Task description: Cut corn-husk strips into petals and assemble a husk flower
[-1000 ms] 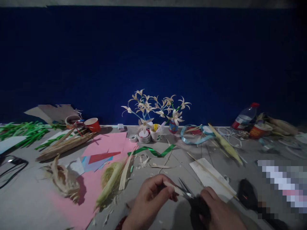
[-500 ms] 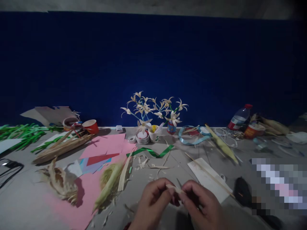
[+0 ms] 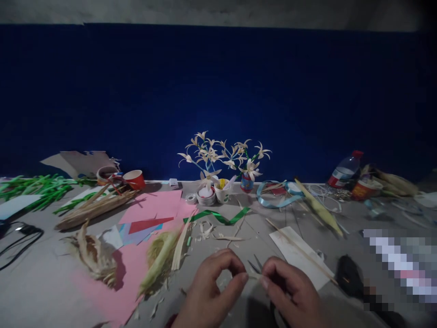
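Note:
Between my two hands a small pale strip of corn husk [image 3: 253,276] is pinched at its ends. My left hand [image 3: 218,284] is closed, thumb and forefinger on the strip's left end. My right hand [image 3: 290,289] grips the other end with thumb and forefinger. A pair of scissors [image 3: 254,265] is also in my right hand; its blades stick out past the fingers, slightly apart, and its handles are mostly hidden under the palm. Husk shavings [image 3: 205,230] and a curled green ribbon [image 3: 221,217] lie on the table beyond my hands.
Husk flowers [image 3: 208,152] stand in cups at the back. On the left are pink paper [image 3: 150,207], dried husks [image 3: 95,257] and green stems [image 3: 37,189]. On the right lie white paper [image 3: 300,255] with a thin stick, a green husk [image 3: 319,207] and a plastic bottle [image 3: 344,171].
My hands have drawn slightly apart, and the husk strip between them is straighter. More of the scissor blades shows. The whole view has shifted a little.

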The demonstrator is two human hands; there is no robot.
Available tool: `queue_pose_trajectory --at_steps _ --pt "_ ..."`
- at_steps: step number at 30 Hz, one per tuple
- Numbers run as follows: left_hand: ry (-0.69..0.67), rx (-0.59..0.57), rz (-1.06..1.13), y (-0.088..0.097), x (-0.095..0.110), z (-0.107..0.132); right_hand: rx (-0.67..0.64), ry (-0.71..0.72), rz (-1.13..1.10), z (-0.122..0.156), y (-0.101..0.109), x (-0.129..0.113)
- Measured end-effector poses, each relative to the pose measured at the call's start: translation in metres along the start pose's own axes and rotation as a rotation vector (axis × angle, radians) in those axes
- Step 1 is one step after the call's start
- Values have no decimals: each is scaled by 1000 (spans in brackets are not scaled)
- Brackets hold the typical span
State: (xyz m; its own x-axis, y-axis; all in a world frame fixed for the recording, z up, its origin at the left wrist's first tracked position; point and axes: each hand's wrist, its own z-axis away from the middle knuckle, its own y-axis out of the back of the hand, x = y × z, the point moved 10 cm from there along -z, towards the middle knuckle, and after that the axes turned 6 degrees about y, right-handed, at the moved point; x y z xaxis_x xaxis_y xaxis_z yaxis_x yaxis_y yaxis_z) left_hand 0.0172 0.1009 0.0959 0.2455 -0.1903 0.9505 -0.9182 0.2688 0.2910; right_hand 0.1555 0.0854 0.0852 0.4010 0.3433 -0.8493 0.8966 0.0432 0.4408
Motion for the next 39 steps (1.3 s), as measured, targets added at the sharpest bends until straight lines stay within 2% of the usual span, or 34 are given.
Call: queue_pose_trajectory --at_steps 2,6,9,13,14,16,18,19,21,23,28,33,35,37,39 --pt "111 -52 126 -8 -15 -1 -19 196 173 0 1 -14" --pt "427 -175 697 -37 -55 3 -4 593 464 10 1 -42" --pt "539 -257 947 -56 -68 7 2 707 589 14 0 -51" --pt "522 -312 992 -64 -72 4 5 736 638 20 3 -45" --pt "510 -292 970 -62 -73 3 27 703 659 20 10 -35" --pt "456 -211 883 -52 -75 0 90 520 752 16 34 -1" --pt "387 -129 784 -41 -74 -3 153 169 877 12 70 52" --pt "361 -103 754 -38 -73 -4 121 38 949 11 82 76" --pt "341 -89 736 -37 -72 -5 86 -48 993 9 96 104" --pt "331 -102 725 -39 -70 -6 68 -84 1014 4 101 119" --pt "258 -90 566 -35 -64 -9 96 -183 1022 -5 105 129" --pt "248 -43 482 -26 -70 -12 214 -254 945 -3 130 135" --pt "244 -53 451 -27 -70 -14 267 -256 900 2 134 132" --pt "225 -63 380 -28 -65 -16 299 -212 792 9 124 120" --pt "169 -44 250 -27 -56 -18 282 -140 570 15 97 100"
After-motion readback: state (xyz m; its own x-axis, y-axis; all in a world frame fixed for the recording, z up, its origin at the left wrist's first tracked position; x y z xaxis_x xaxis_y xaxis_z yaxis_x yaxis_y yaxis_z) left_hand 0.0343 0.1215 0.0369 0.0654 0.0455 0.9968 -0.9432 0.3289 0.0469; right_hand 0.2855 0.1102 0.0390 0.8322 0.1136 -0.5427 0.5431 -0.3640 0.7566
